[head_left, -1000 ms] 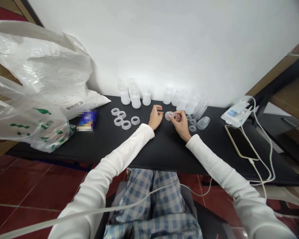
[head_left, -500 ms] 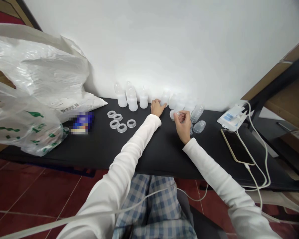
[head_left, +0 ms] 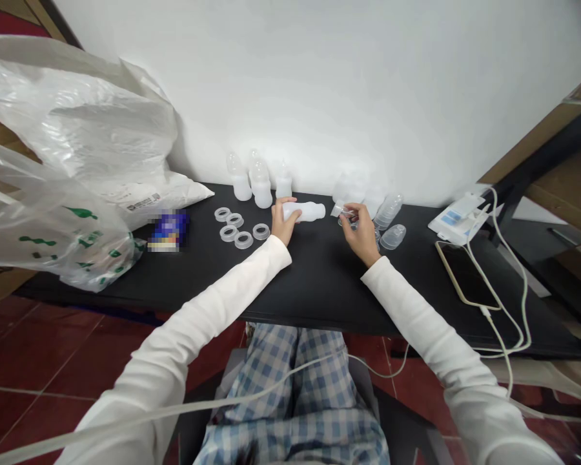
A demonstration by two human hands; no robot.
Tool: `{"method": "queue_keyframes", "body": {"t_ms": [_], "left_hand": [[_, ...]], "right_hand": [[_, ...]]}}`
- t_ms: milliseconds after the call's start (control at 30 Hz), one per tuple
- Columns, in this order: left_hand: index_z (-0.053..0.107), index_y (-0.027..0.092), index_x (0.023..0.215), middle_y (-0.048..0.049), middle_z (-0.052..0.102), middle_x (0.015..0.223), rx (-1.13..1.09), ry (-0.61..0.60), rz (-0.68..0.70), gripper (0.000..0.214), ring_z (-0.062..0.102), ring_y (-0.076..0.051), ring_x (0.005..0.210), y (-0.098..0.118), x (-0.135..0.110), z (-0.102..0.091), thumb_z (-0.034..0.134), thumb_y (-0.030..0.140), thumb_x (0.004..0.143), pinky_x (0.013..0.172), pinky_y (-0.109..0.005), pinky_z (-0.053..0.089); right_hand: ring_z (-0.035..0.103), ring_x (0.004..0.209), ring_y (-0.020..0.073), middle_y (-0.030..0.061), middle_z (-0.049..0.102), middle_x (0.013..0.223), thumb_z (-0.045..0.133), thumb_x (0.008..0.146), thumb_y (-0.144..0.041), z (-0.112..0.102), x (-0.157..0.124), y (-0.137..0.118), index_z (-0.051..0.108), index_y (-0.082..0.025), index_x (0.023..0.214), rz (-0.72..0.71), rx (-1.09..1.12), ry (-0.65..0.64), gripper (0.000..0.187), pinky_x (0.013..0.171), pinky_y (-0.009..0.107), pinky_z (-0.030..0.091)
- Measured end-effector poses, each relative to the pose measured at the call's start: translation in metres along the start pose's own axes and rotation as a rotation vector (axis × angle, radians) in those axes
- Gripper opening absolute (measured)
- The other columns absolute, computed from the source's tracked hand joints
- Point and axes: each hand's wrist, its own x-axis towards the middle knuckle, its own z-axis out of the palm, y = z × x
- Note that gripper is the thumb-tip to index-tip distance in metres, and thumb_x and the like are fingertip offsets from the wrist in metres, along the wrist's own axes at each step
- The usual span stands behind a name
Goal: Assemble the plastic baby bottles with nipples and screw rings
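Observation:
My left hand (head_left: pixel 285 221) is closed around a white bottle (head_left: pixel 310 211), tipped on its side with its neck pointing right. In the fingers of my right hand (head_left: pixel 361 231) is a small clear piece (head_left: pixel 339 208), perhaps a bottle nipple, close to the bottle's neck but apart from it. Behind the left hand stand several baby bottles (head_left: pixel 261 184) with clear domed tops. Several white rings (head_left: pixel 243 240) lie on the black table (head_left: pixel 310 278) to the left. Beyond the right hand, more white bottles (head_left: pixel 353 186) stand by the wall. Clear caps (head_left: pixel 393 237) lie to its right.
Plastic bags (head_left: pixel 91 142) fill the left end, beside a blurred blue packet (head_left: pixel 169 230). On the right are a phone (head_left: pixel 467 274) with a cable plugged in and a white box (head_left: pixel 458 218). A white wall closes off the back.
My left hand has lifted a bottle from near the wall, brought it left and tipped it sideways. The right hand still pinches the clear piece. The view has shifted slightly.

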Motion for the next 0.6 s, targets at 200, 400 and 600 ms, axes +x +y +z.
{"method": "queue_keyframes", "body": {"t_ms": [200,400,600], "left_hand": [[0.051,0.027,0.117,-0.0076,0.056,0.121,-0.039,-0.071,0.051,0.046,0.061,-0.023,0.107,0.0109,0.0001,-0.0152,0.070,0.027,0.074,0.066,-0.026,0.056],[0.055,0.023,0.100,-0.0039,0.062,0.105,-0.072,-0.152,-0.028,0.032,0.065,-0.017,0.090,0.0108,0.0014,-0.0113,0.070,0.040,0.078,0.059,-0.022,0.054],[0.047,0.022,0.083,0.0041,0.055,0.055,-0.109,-0.273,-0.221,0.047,0.056,-0.012,0.043,0.0025,0.0008,-0.0103,0.066,0.064,0.083,0.040,-0.021,0.039]], "right_hand": [[0.066,0.094,0.0222,0.0073,0.069,0.109,0.061,0.095,-0.049,0.0065,-0.0043,-0.0047,0.058,-0.026,0.112,-0.018,0.056,-0.151,0.029,0.087,0.041,0.055],[0.065,0.096,0.0216,0.0069,0.068,0.107,0.059,0.095,-0.042,0.0076,-0.0059,-0.0047,0.057,-0.026,0.108,-0.030,0.062,-0.151,0.021,0.084,0.039,0.054],[0.062,0.098,0.0215,0.0073,0.067,0.108,0.055,0.092,-0.023,0.0030,-0.0041,-0.0083,0.051,-0.026,0.092,-0.102,0.037,-0.161,0.004,0.084,0.039,0.052]]}}
